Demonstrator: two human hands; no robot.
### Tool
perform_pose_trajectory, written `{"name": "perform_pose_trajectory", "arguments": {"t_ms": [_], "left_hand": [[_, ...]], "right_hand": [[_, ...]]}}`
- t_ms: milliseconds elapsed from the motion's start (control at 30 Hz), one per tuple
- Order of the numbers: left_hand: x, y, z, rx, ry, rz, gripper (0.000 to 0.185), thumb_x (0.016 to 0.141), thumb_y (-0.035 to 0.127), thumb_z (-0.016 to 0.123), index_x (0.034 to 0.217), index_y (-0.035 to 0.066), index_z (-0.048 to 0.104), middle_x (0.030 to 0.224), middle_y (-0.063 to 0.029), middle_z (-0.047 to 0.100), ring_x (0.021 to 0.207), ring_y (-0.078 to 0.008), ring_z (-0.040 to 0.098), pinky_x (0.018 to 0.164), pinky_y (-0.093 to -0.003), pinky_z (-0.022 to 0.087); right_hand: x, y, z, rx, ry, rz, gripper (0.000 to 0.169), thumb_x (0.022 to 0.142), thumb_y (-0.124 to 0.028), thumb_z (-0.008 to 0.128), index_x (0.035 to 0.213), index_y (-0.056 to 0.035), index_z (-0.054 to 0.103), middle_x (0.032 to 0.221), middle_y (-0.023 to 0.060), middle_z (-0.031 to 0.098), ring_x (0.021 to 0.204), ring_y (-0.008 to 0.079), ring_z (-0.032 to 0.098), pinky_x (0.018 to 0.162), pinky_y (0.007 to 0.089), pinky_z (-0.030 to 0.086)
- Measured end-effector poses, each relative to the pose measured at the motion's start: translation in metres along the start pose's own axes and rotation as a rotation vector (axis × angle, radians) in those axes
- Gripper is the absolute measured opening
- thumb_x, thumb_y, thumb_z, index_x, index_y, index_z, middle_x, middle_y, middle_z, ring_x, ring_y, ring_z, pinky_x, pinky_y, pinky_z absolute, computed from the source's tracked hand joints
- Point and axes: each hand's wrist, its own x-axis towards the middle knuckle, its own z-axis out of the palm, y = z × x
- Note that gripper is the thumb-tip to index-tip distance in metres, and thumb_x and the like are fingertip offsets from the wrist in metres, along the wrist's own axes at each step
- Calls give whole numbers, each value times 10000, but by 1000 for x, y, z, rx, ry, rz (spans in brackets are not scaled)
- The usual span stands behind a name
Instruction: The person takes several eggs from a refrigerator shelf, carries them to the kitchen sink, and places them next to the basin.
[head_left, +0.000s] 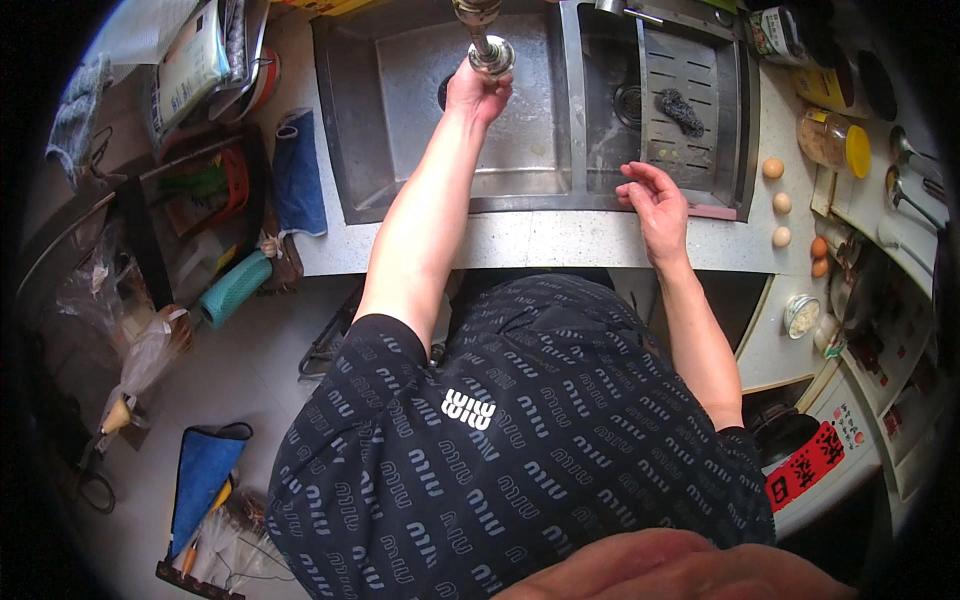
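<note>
My left hand (478, 94) reaches over the large basin of a stainless steel double sink (517, 180) and is closed around the head of a metal faucet (491, 56). Over the near edge of the smaller basin hangs my right hand (654, 206), its fingers loosely curled and apart, holding nothing. Beyond it, a grey scouring pad (679, 112) lies on the slotted metal drainer tray (686, 161) in the right part of the sink. The drain of the large basin is partly hidden behind my left hand.
Several eggs (781, 202) stand on the counter (555, 244) right of the sink, near a yellow-lidded jar (829, 141). A blue cloth (298, 176) lies to the left. A small bowl (802, 315), ladles (911, 196) and a teal roll (236, 289) are farther out.
</note>
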Motion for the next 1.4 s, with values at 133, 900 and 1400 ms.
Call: {"name": "perform_pose_trajectory", "arguments": {"t_ms": [133,900,1400], "left_hand": [[4,-4,3,-78,28,8,121,915,137,561,1001,58,594,938,-111,573,840,-208,546,703,-319,484],[-2,-13,9,-23,58,160,81,851,30,629,908,67,586,804,-60,576,753,-192,558,672,-311,497],[12,-1,11,-51,164,8,155,924,137,555,1002,7,589,933,-191,593,825,-329,594,732,-354,547]], "right_hand": [[-1,1,0,3,1,-5,320,916,-28,585,1233,12,561,1173,95,643,911,136,647,799,268,523],[1,1,-7,5,14,-12,328,916,-30,582,1240,11,555,1161,92,643,913,138,646,808,271,518],[1,2,-12,-33,3,-27,308,941,-48,576,1242,12,556,1186,108,635,917,126,638,803,265,526]]}}
